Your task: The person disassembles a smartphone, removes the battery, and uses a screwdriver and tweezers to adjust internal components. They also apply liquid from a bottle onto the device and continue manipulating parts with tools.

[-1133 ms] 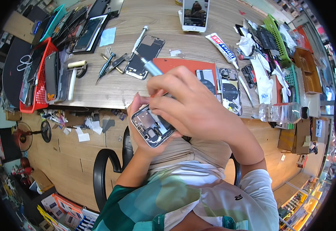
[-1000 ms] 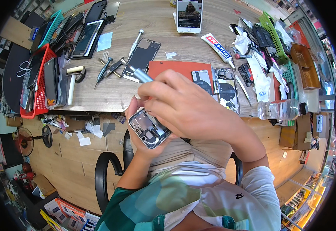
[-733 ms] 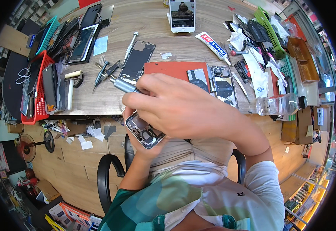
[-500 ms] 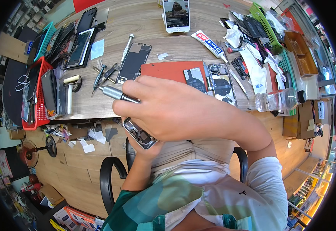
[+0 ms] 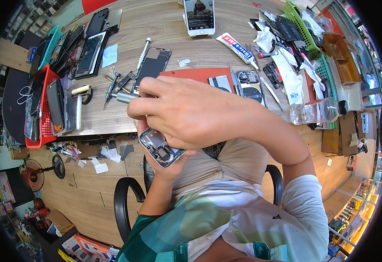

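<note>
My left hand point(image 5: 170, 172) is closed around the edges of an opened phone point(image 5: 159, 150), whose cameras and inner parts face up. Over it, my right hand point(image 5: 193, 114) grips a thick silver screwdriver point(image 5: 125, 97) between thumb and fingers. Its handle sticks out to the left, and my hand hides the tip. Part of the phone also lies hidden under my right hand. Just beyond my hands on the table are a detached phone screen point(image 5: 154, 65) and a red work mat point(image 5: 183, 73).
Small tools point(image 5: 117, 84) and a white-handled roller point(image 5: 79, 109) lie left, by a red basket point(image 5: 47, 124) of phones. Another opened phone point(image 5: 248, 85), a glue tube point(image 5: 238, 50) and a clear bottle point(image 5: 315, 112) are right. A propped phone point(image 5: 199, 19) stands at the back.
The screwdriver has shifted slightly left and up in my right hand, with its inner end now hidden. The phone has tilted and shows more of its inside beneath my fingers.
</note>
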Motion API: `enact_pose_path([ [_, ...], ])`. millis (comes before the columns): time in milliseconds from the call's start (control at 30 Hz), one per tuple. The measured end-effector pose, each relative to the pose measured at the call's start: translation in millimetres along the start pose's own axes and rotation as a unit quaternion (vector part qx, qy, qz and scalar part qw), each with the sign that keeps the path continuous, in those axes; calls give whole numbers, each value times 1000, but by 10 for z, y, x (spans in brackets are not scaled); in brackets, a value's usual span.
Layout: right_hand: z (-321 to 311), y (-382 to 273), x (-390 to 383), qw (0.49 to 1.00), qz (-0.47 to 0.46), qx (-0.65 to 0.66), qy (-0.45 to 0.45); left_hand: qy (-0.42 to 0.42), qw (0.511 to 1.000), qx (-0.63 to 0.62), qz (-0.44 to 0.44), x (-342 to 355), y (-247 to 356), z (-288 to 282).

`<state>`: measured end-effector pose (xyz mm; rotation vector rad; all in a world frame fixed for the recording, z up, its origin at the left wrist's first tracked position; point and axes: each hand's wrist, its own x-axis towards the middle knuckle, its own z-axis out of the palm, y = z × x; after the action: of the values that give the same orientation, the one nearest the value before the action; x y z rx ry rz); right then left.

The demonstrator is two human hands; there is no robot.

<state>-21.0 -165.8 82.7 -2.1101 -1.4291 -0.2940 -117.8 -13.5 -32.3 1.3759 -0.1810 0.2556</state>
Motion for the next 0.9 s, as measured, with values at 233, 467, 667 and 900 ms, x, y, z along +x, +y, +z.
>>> enact_pose_path([
  [233, -20, 41, -56, 997, 1, 76, 1, 33, 997, -63, 15, 83, 44, 105],
  [467, -83, 92, -144, 996, -6, 85, -13, 40, 991, -127, -23, 163, 131, 176],
  [667, -83, 130, -126, 997, -5, 76, -17, 27, 995, -99, -7, 140, 73, 120],
  [900, -172, 114, -89, 997, 27, 45, -50, 3, 996, -84, 14, 53, -41, -2],
])
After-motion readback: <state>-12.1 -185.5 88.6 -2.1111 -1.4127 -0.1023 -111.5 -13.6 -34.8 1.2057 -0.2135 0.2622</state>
